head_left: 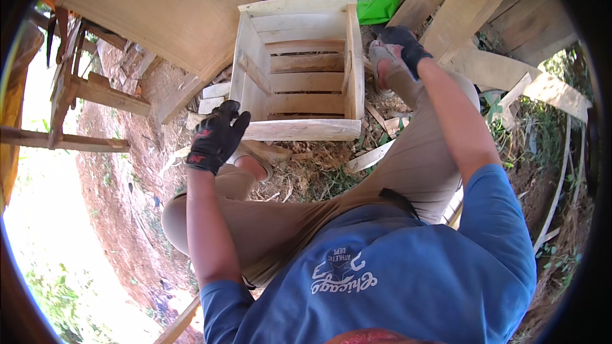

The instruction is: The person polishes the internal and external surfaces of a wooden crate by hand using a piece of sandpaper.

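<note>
A pale wooden crate (303,129) with slatted sides and a slatted bottom stands on the ground between my feet, its open side facing up. My left hand (217,139), in a black glove with red marks, is beside the crate's near left corner. Its thumb stands apart from the bent fingers, and nothing shows in it. My right hand (403,43), also in a black glove, reaches past the crate's right side, above my right shoe (381,67). Its fingers stretch toward the left, partly dark and blurred; I see nothing held in them.
A large wooden panel (159,13) rises at the upper left, beside a rough wooden frame (108,95). Planks (472,6) lean at the upper right. Bright green cloth or plastic (379,6) lies behind the crate. Wood scraps and shavings (319,169) cover the soil near my feet.
</note>
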`<state>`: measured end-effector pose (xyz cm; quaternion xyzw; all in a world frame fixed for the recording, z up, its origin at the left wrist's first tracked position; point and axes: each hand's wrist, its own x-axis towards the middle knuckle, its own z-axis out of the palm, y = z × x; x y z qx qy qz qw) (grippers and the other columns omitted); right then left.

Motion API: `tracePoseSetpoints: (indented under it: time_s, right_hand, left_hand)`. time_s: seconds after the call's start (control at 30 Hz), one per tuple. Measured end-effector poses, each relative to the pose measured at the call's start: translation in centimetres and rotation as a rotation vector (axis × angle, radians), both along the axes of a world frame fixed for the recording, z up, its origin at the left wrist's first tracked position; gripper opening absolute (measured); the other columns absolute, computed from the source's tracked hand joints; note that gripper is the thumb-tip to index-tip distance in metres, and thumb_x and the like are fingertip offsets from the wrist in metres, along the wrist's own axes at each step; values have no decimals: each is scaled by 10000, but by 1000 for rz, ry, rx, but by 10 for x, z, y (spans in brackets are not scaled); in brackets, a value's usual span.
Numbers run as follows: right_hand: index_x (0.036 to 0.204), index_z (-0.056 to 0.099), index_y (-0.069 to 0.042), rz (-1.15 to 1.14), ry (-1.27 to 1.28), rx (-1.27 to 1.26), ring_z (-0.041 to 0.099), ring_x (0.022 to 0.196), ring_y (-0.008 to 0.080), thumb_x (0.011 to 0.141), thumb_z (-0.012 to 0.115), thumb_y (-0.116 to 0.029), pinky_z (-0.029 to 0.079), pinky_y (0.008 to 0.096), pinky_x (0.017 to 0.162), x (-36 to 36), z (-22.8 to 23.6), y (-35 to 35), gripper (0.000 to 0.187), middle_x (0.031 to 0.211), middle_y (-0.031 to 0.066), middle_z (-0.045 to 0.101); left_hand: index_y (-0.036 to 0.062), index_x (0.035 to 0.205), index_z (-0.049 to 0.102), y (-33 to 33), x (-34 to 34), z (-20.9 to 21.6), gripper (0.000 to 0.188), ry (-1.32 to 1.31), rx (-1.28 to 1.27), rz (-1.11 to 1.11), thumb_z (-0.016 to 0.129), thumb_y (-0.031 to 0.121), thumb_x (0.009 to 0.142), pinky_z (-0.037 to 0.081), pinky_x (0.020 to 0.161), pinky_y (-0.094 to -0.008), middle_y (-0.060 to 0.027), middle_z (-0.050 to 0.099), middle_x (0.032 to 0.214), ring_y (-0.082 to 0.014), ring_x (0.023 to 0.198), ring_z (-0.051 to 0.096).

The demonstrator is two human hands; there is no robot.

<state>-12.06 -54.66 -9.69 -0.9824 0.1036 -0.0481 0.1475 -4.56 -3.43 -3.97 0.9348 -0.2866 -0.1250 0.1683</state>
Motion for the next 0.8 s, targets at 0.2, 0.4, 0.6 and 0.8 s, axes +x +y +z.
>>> tracePoseSetpoints:
  time_s: [0.2,0.4,0.6,0.8]
  right_hand:
    - [1267,720,-69,-33,286,68,722,1142,388,1020,532,-335,556,473,1012,15,19,73,409,1318,181,725]
    - [1276,746,-69,-99,265,209,710,1194,366,1009,514,-551,524,480,1062,2,3,85,598,1313,203,727]
    - [1262,766,-91,-194,288,227,707,1211,345,1026,485,-586,516,469,1070,-10,-17,71,616,1328,169,732]
    - [1257,773,-96,-245,306,316,701,1223,334,1006,512,-633,523,463,1055,-7,-17,56,648,1335,154,732]
  left_hand:
    - [82,1318,678,-19,-1,-34,442,-190,-105,129,657,421,1036,552,992,-470,-152,766,1223,-351,1161,722]
    - [104,1304,691,-46,2,-52,417,-157,-124,71,677,414,1026,557,989,-471,-138,770,1217,-342,1147,727]
    - [77,1257,734,-89,-23,-54,419,-132,-78,-37,730,408,999,547,1033,-443,-172,760,1225,-352,1180,712]
    - [-104,1529,405,-65,3,-68,899,-655,-211,526,699,553,990,349,1242,-493,-309,455,1567,-439,1479,428]
